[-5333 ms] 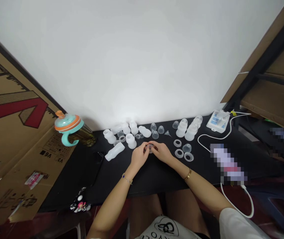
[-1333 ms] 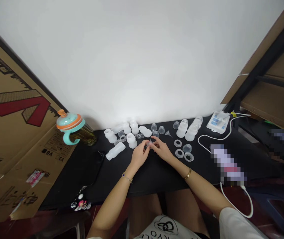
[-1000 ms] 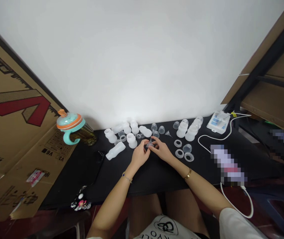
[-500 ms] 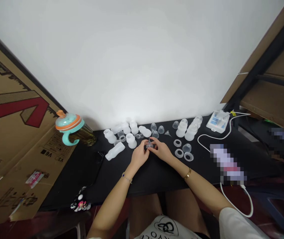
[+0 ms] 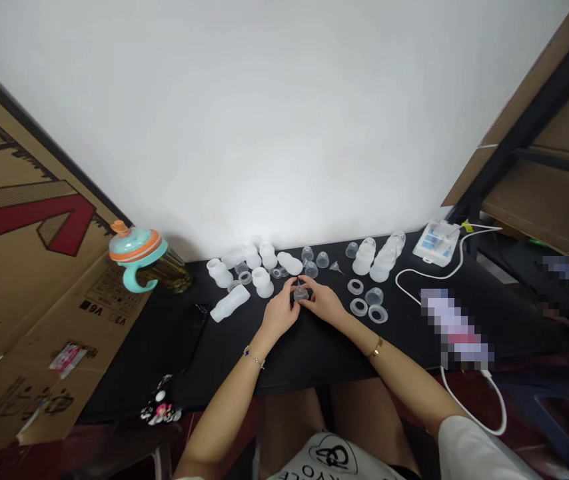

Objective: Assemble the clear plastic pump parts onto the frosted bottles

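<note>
Pinched between the fingertips of left hand [image 5: 282,310] and right hand [image 5: 323,303]: a clear spiked piece [image 5: 300,293], spike upward, with fingers curled narrowly around both its sides. Can't tell whether touching the surface below.

Looks partway along. Right of the spiked piece and farther back, three domed bottles [image 5: 364,258], clear tops in place, apparently finished. Left of the spiked piece, plain white bottles [image 5: 263,283] with no tops on, some upright, some lying on their sides, so presumably left to do. Beyond the spiked piece, loose clear domes [image 5: 322,260] and a small funnel [image 5: 336,268] on its side (much like the held part in outline). To the right of the spiked piece, flat rings [image 5: 359,307], seemingly unused.

Underneath, a black table [image 5: 314,360], pushed up to a pale wall [image 5: 284,133] behind the spiked piece. Well to its left, a teal-handled jug [image 5: 139,257] and a printed cardboard box [image 5: 29,267]; well to its right, a white block [image 5: 437,243] with blue patches, plus a pixelated item [image 5: 457,327], too masked to make out.
</note>
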Action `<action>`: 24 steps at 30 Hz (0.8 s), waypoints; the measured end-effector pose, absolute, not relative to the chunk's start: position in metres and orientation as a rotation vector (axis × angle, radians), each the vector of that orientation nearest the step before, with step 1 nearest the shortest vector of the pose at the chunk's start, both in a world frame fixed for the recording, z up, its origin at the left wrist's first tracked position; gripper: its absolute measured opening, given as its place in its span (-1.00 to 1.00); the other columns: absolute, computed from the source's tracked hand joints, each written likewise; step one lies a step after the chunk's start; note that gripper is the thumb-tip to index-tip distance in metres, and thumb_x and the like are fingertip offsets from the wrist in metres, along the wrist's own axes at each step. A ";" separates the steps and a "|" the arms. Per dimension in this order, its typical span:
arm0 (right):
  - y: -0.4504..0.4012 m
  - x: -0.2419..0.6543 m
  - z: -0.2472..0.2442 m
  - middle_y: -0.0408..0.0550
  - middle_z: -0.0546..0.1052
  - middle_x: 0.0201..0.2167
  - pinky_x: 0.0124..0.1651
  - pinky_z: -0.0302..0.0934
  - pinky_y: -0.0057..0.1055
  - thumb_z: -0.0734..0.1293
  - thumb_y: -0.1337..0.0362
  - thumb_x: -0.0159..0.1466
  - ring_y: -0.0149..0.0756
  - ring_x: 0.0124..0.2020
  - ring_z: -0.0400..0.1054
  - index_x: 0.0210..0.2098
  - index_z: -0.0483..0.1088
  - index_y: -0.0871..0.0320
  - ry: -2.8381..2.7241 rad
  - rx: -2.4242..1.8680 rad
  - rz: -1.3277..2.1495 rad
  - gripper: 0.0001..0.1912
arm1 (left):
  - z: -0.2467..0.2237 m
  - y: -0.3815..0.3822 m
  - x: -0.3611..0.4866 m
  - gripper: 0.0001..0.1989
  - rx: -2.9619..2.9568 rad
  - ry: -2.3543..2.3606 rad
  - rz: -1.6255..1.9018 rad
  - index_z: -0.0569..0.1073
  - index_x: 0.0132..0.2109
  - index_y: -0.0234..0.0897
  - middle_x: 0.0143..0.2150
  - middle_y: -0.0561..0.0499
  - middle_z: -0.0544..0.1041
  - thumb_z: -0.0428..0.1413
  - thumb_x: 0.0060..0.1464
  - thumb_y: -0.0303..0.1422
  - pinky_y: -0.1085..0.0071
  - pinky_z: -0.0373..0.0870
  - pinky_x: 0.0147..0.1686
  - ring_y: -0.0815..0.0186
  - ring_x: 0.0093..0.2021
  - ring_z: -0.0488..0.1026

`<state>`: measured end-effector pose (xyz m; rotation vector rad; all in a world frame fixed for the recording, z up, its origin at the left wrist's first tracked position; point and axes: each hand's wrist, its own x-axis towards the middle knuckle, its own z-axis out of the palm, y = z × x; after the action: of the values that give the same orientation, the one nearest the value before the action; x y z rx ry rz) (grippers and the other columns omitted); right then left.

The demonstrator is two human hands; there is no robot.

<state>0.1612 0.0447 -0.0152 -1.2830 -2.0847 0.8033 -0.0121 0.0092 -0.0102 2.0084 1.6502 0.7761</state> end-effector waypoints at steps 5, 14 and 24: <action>0.045 0.162 -0.017 -0.13 0.61 0.05 -0.23 0.34 -0.40 0.43 0.39 0.20 -0.32 -0.34 0.50 0.34 0.26 -0.07 -2.097 -1.264 0.793 -0.26 | -0.010 0.009 -0.012 -0.39 2.018 1.652 0.791 0.19 0.37 -0.13 0.15 -0.09 0.58 0.07 0.19 -0.45 0.31 0.49 -0.19 0.20 -0.16 0.61; 0.047 0.161 -0.022 -0.13 0.60 0.05 -0.21 0.37 -0.40 0.41 0.42 0.18 -0.34 -0.34 0.49 0.34 0.28 -0.10 -2.088 -1.258 0.773 -0.24 | -0.013 0.010 -0.012 -0.39 1.998 1.646 0.838 0.17 0.38 -0.12 0.14 -0.08 0.57 0.09 0.22 -0.39 0.32 0.48 -0.21 0.28 -0.28 0.58; 0.046 0.161 -0.029 0.00 0.58 0.08 -0.14 0.40 -0.35 0.41 0.36 0.22 -0.35 -0.33 0.48 0.29 0.35 0.05 -2.066 -1.213 0.749 -0.37 | -0.005 0.007 -0.010 -0.40 1.892 1.657 1.077 0.19 0.35 -0.12 0.14 -0.06 0.55 0.13 0.21 -0.34 0.36 0.45 -0.26 0.43 -0.46 0.46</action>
<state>0.1608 0.0464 -0.0286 -1.2133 -2.0664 0.7494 -0.0097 0.0067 -0.0046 1.8925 1.6573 1.0772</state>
